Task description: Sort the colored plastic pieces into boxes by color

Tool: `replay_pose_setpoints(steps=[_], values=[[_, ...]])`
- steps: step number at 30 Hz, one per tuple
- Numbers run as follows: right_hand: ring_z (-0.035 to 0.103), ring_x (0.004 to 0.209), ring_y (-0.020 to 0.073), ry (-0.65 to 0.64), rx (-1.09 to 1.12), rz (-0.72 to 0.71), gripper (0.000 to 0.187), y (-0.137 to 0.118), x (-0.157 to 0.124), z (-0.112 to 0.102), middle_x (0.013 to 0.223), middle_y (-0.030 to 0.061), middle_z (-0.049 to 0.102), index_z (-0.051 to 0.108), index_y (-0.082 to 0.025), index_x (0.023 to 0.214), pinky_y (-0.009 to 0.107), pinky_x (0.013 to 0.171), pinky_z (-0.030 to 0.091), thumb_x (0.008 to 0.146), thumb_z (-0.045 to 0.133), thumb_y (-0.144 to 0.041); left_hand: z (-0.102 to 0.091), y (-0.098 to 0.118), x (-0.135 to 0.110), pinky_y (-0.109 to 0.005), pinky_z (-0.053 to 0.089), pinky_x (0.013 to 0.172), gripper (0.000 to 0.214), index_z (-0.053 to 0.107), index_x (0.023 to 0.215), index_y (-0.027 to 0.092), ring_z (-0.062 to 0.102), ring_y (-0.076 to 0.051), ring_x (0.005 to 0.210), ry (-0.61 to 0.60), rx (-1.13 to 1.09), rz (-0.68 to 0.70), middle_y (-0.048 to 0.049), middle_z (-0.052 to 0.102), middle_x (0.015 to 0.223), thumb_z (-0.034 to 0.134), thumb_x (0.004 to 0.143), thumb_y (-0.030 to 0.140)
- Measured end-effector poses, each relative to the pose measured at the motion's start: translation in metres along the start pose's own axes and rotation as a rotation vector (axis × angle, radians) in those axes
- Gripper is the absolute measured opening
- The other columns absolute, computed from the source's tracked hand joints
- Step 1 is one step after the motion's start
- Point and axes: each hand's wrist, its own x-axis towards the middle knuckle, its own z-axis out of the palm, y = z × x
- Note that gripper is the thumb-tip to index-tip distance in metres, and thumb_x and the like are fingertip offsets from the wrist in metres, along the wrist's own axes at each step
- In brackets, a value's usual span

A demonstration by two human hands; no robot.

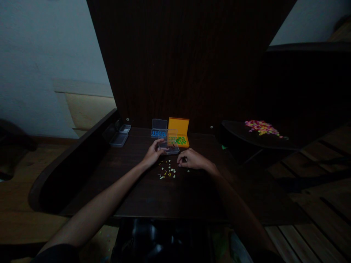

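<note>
My left hand (154, 152) grips the left side of a clear plastic box (172, 150) with its lid raised; a few dark pieces lie inside. To the right of the box, my right hand (192, 159) hangs low over the table with thumb and fingers pinched together. Whatever the pinch may hold is too small to make out. Small white and yellow pieces (169, 171) are scattered on the dark table between and below my hands. Directly behind the clear box stands an open orange box (178, 126) with green pieces (181, 140) in it.
A clear box with blue pieces (159, 133) stands open at the back. Another open clear box (119, 139) sits at the left by the raised wooden side (74, 160). On the right, a pile of pink, yellow and orange pieces (263, 128) lies on a dark ledge.
</note>
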Motion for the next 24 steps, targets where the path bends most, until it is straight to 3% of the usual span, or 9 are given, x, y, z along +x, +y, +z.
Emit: replay_pose_setpoints(steps=[8, 24], values=[[0.065, 0.074, 0.0136, -0.009, -0.053, -0.028, 0.014, -0.0023, 0.0040, 0.0072, 0.082, 0.0034, 0.072, 0.075, -0.017, 0.082, 0.021, 0.069, 0.043, 0.076, 0.064, -0.012, 0.0013, 0.0033, -0.0011, -0.036, 0.052, 0.088, 0.053, 0.053, 0.118, 0.019, 0.068, -0.019, 0.092, 0.028, 0.020, 0.000, -0.0099, 0.056, 0.130, 0.062, 0.066, 0.010], [0.065, 0.078, 0.0148, 0.027, -0.073, -0.007, 0.010, -0.0062, 0.0071, 0.0095, 0.085, 0.0042, 0.072, 0.072, -0.016, 0.081, 0.023, 0.073, 0.043, 0.077, 0.064, -0.011, 0.0024, 0.0053, -0.0026, -0.033, 0.054, 0.085, 0.052, 0.052, 0.117, 0.019, 0.068, -0.017, 0.092, 0.030, -0.013, -0.014, -0.0102, 0.050, 0.137, 0.062, 0.066, 0.010]])
